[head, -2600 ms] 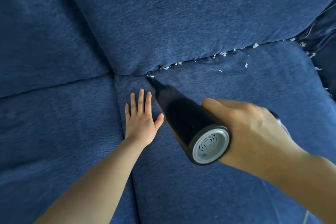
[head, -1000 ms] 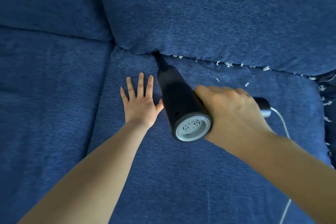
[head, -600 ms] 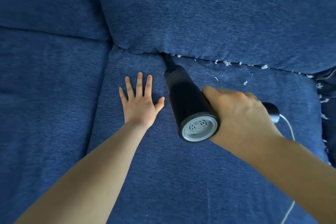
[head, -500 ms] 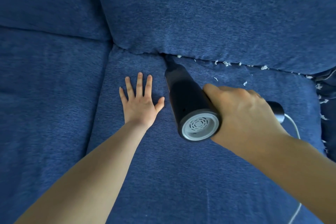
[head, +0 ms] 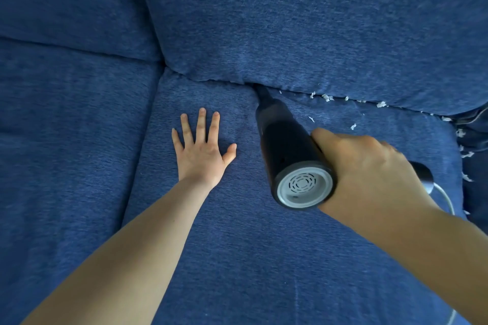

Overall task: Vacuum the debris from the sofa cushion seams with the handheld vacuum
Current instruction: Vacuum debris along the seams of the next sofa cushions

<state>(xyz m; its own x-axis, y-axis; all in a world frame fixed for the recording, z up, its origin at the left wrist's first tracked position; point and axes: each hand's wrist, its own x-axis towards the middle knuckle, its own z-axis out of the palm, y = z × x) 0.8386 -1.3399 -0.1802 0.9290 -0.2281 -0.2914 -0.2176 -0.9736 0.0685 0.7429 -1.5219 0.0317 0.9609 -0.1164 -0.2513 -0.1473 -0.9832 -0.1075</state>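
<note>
On the blue sofa, four cushions in view: two seat cushions, two back cushions. Right hand [head: 369, 169] grips one black handheld vacuum [head: 287, 150], fingers curled round its body, grey vented rear cap facing the camera. Nozzle tip [head: 261, 91] sits in the seam [head: 298, 91] between the right seat cushion [head: 264, 258] and the right back cushion [head: 303, 21], touching both. One white cord [head: 446, 198] trails off behind the right hand. Left hand [head: 202, 150] lies flat on the same seat cushion, five fingers straight and spread, holding nothing, just left of the vacuum and apart from it. White debris [head: 327, 97]: roughly five bits along the seam right of the nozzle, two loose flecks on the cushion top near the vacuum body, more scattered down the far right edge, too small there to count exactly. Seam left of the nozzle looks clean.
</note>
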